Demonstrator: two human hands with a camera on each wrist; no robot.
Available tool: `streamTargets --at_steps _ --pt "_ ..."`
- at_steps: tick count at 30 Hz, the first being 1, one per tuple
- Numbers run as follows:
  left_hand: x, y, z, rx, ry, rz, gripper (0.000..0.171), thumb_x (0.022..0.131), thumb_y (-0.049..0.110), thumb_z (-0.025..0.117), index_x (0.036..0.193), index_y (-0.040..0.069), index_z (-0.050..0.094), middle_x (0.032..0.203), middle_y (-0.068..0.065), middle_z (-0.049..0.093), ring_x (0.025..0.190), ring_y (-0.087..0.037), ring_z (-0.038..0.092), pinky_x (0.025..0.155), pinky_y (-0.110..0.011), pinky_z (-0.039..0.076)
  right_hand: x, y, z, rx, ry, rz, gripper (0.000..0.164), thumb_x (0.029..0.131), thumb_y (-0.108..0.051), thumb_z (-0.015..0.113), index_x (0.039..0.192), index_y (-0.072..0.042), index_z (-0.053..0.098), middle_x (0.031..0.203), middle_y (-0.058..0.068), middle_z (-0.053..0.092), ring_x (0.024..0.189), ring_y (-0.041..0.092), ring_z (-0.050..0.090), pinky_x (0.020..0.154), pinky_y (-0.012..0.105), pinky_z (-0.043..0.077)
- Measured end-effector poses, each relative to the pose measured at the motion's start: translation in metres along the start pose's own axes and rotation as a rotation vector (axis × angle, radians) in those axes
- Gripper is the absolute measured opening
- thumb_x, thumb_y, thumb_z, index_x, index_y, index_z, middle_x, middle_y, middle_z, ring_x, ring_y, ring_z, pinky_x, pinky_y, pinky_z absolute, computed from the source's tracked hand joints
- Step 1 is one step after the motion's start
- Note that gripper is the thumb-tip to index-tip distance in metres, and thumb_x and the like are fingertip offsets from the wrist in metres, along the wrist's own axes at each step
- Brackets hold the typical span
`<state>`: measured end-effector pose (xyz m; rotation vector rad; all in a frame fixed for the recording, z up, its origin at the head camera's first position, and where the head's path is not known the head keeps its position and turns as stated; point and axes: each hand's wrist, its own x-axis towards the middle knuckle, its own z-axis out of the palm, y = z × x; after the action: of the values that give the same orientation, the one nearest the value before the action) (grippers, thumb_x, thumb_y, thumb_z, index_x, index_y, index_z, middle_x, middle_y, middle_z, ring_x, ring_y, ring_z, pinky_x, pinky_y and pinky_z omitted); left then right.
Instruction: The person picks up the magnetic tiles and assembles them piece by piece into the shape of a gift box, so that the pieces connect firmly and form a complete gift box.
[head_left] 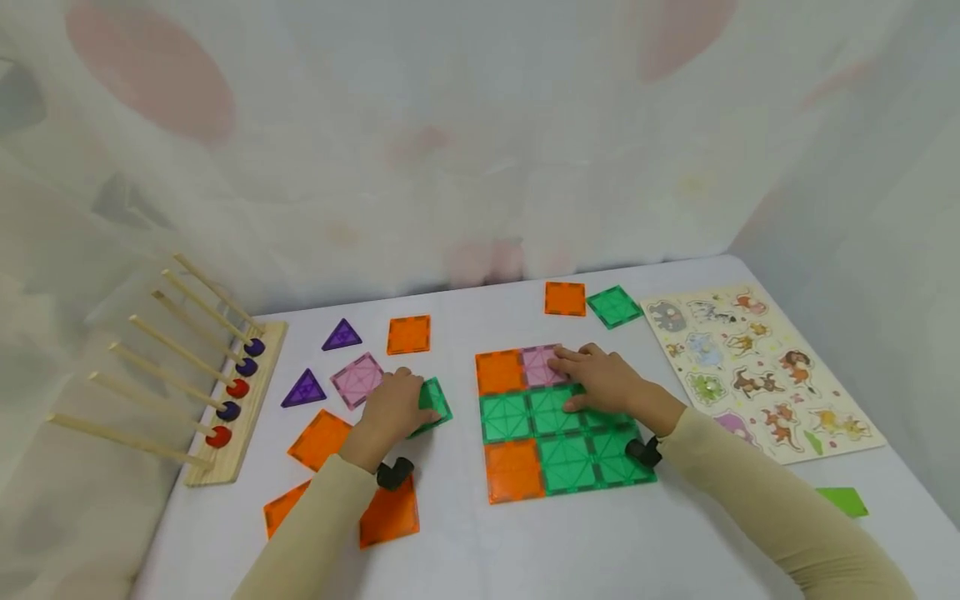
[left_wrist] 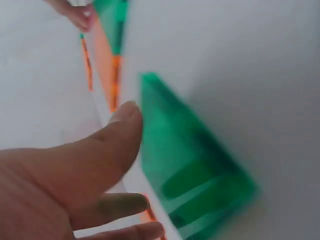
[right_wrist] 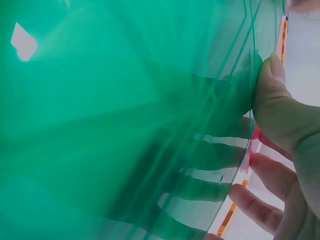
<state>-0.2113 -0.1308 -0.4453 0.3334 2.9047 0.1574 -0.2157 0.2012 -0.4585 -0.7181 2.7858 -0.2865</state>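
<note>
My left hand [head_left: 393,404] is over a green magnetic tile [head_left: 432,408], its thumb at one edge. In the left wrist view this green tile [left_wrist: 190,155] slants beside the thumb [left_wrist: 127,120]; the fingers show as reflections in its shiny face. My right hand [head_left: 603,382] rests on a flat block of joined square tiles. Its fingers touch the pink tile [head_left: 538,367] in the far row and its thumb lies over a green square [head_left: 555,412]. Large and close in the right wrist view is a green tile [right_wrist: 100,125]. The hand hides the block's far right corner.
Loose orange tiles [head_left: 318,439], purple triangles [head_left: 303,388] and a pink square [head_left: 358,379] lie on the left. A wooden peg rack [head_left: 258,400] with beads stands beyond them. An animal puzzle board [head_left: 757,375] lies right. An orange [head_left: 565,298] and a green square [head_left: 613,307] lie behind.
</note>
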Motion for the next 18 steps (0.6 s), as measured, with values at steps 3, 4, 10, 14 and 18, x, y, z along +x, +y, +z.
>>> streamTargets --at_steps 3,4,10,14,18 --pt "-0.01 -0.013 0.003 0.01 -0.034 -0.033 0.072 0.074 0.043 0.081 0.127 -0.001 0.058 0.119 -0.02 0.057 0.1 -0.032 0.054 0.09 -0.048 0.051 0.002 -0.001 -0.001 0.002 -0.001 -0.01 0.079 0.083 -0.044 0.07 0.149 -0.017 0.036 0.157 0.006 0.029 0.131 0.038 0.036 0.095 0.063 0.04" --pt "-0.012 -0.015 0.004 0.009 -0.033 -0.033 0.073 0.073 0.043 0.081 0.128 0.0 0.058 0.12 -0.019 0.056 0.101 -0.032 0.054 0.091 -0.048 0.051 0.002 -0.001 0.0 0.002 -0.001 -0.015 0.079 0.084 -0.045 0.069 0.149 -0.017 0.036 0.158 0.007 0.029 0.131 0.038 0.036 0.095 0.063 0.04" --pt "-0.014 -0.018 0.012 -0.037 -0.007 0.041 0.071 0.075 0.039 0.081 0.131 0.002 0.057 0.125 -0.016 0.053 0.108 -0.031 0.05 0.095 -0.047 0.049 0.001 0.002 0.001 0.012 0.003 -0.007 0.078 0.083 -0.044 0.07 0.149 -0.018 0.037 0.157 0.006 0.03 0.131 0.039 0.036 0.095 0.065 0.038" --pt "-0.013 -0.016 0.017 -0.051 -0.008 0.102 0.07 0.075 0.037 0.081 0.133 0.005 0.057 0.128 -0.012 0.053 0.112 -0.031 0.048 0.097 -0.044 0.049 0.0 0.004 0.002 0.019 0.007 -0.014 0.078 0.083 -0.044 0.07 0.149 -0.018 0.037 0.157 0.007 0.03 0.13 0.039 0.036 0.094 0.064 0.038" --pt "-0.015 -0.012 0.02 -0.057 0.0 0.139 0.071 0.075 0.038 0.081 0.134 0.006 0.056 0.13 -0.009 0.053 0.114 -0.028 0.047 0.1 -0.041 0.047 0.0 0.005 0.003 0.019 0.013 -0.023 0.078 0.083 -0.044 0.07 0.149 -0.017 0.037 0.157 0.008 0.03 0.13 0.039 0.036 0.093 0.065 0.038"
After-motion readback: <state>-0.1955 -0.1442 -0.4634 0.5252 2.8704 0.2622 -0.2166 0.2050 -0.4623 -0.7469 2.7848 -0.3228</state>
